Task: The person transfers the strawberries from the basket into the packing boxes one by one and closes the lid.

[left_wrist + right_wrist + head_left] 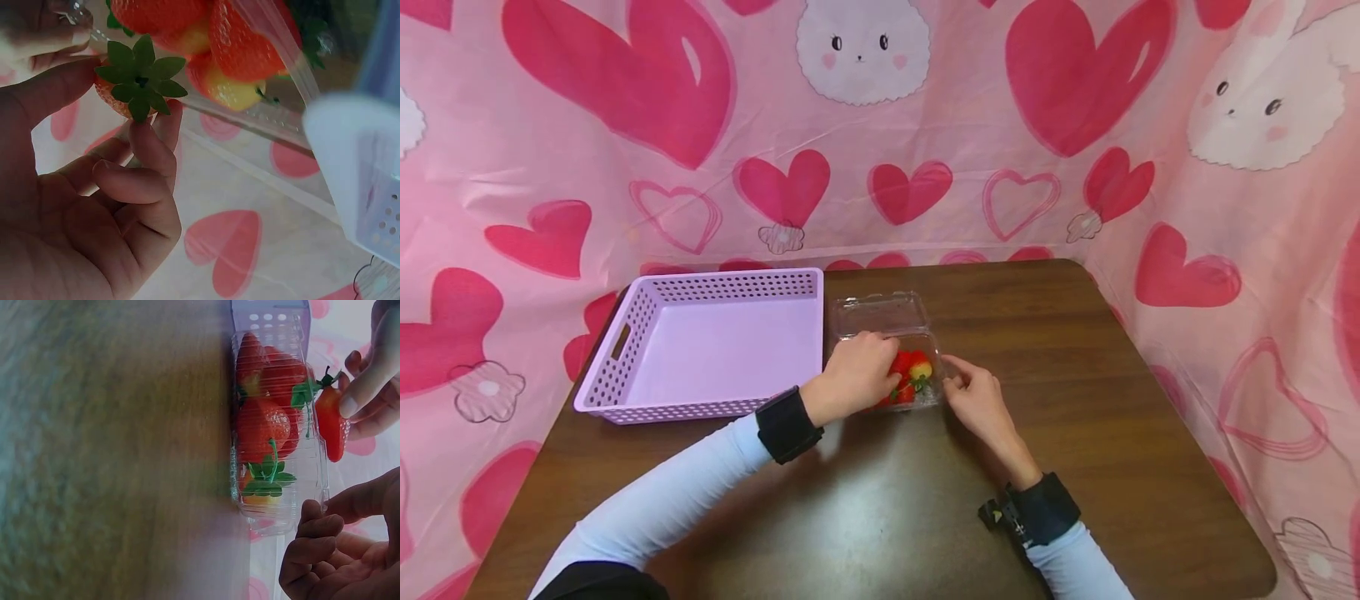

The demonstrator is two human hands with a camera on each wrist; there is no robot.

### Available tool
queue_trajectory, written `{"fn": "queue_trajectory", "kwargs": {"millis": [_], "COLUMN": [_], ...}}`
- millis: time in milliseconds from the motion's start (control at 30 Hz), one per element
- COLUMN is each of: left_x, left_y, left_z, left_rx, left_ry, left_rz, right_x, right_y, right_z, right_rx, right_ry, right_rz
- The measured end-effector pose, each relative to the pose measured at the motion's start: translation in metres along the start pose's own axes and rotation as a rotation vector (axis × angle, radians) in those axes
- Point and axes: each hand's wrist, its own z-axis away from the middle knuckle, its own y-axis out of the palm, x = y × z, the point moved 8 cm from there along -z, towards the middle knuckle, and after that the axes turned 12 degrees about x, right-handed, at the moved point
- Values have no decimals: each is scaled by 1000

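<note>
A clear plastic clamshell box holds several red strawberries with green leaves, some of them with yellowish patches. Its hinged lid lies folded back, away from me. My left hand pinches one strawberry between thumb and fingertips, its leafy top facing the left wrist camera. In the right wrist view this strawberry is at the box's upper rim, outside the packed fruit. At the box's right side, my right hand pinches the rim between thumb and curled forefinger.
Left of the box stands a shallow lilac basket with perforated walls and nothing in it. Both rest on a dark brown wooden table. A pink cloth with hearts and rabbits hangs behind and around the table.
</note>
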Motion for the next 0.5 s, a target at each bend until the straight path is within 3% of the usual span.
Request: {"fn": "queue_trajectory", "kwargs": {"millis": [500], "left_x": [-17], "left_y": [20], "left_z": [-13], "left_rx": [-13], "left_ry": [35], "left_rz": [-11], "right_x": [1], "right_y": [0], "right_z": [1], "right_rx": [-7], "right_ry": [10], "right_rz": [2]}}
